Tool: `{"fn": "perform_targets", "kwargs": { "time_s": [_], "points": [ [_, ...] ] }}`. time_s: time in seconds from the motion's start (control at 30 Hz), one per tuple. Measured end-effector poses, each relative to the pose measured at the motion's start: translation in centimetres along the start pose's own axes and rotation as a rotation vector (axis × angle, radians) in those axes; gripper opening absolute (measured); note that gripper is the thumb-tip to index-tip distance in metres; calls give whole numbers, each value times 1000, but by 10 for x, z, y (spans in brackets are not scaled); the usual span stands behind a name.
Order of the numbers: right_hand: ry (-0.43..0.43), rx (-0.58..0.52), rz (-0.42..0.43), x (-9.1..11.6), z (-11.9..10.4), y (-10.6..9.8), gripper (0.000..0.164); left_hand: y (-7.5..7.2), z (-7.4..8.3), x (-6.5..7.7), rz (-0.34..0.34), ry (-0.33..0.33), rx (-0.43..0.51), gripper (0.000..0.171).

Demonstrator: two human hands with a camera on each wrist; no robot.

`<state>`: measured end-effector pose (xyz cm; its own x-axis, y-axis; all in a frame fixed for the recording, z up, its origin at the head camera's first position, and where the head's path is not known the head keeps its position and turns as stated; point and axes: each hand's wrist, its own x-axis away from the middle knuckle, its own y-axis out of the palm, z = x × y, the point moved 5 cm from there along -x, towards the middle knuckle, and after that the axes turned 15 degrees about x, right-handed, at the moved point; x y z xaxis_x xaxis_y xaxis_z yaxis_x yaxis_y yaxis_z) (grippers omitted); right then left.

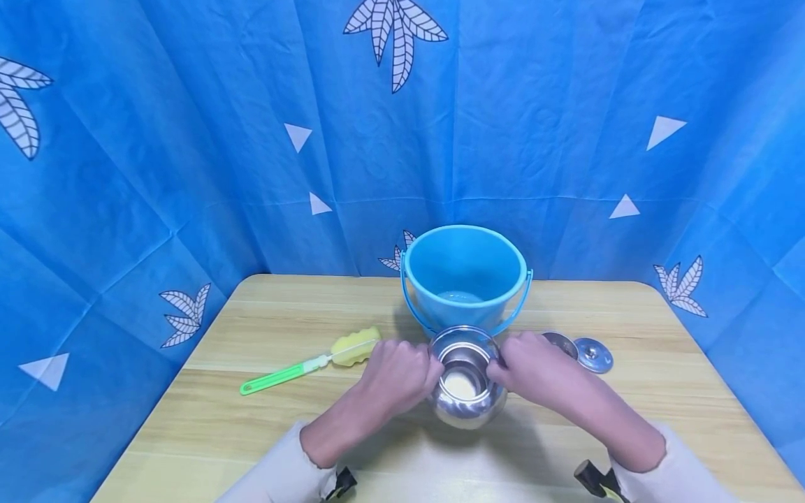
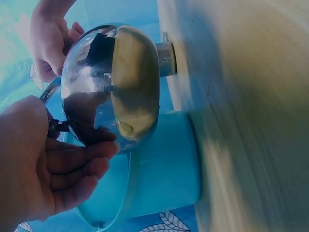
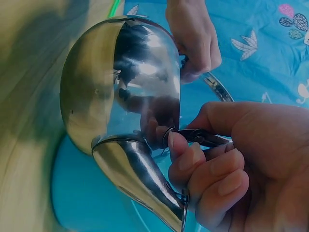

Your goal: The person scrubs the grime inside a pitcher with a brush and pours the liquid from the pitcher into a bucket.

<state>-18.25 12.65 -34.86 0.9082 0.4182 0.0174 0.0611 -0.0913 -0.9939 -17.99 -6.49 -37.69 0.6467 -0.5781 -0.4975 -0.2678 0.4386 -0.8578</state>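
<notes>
A shiny steel kettle (image 1: 468,412), its lid off and its mouth facing the head camera, is held by both hands over the table in front of the blue bucket (image 1: 434,307). My left hand (image 1: 402,372) grips one side of its hoop handle (image 2: 49,91) near the black joint; in the left wrist view three fingers extend beside the kettle's body. My right hand (image 1: 534,367) grips the handle's other side, with thumb and fingers curled round its joint. The spout (image 3: 140,169) shows below the right fingers in the right wrist view.
Clear liquid (image 1: 459,297) lies at the bucket's bottom. To the left lies a sponge brush (image 1: 355,347) with a green handle. A steel lid (image 1: 593,355) and a small perforated strainer (image 1: 562,342) stand right of the bucket. Blue patterned cloth (image 1: 534,105) surrounds the wooden table (image 1: 207,433).
</notes>
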Motion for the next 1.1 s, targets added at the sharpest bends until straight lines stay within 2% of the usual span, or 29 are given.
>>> {"fn": "perform_targets", "kwargs": {
  "time_s": [0.27, 0.43, 0.77, 1.1],
  "points": [
    [20, -31, -52, 1, 2, 9, 36, 9, -2, 1, -53, -28, 15, 51],
    [44, -10, -85, 2, 3, 14, 36, 15, -3, 2, -78, -36, 24, 51],
    [3, 20, -59, 2, 4, 20, 38, 21, -5, 3, -109, -41, 46, 51],
    [32, 14, -78, 4, 5, 25, 37, 26, -6, 6, -126, -50, 49, 53]
  ]
}}
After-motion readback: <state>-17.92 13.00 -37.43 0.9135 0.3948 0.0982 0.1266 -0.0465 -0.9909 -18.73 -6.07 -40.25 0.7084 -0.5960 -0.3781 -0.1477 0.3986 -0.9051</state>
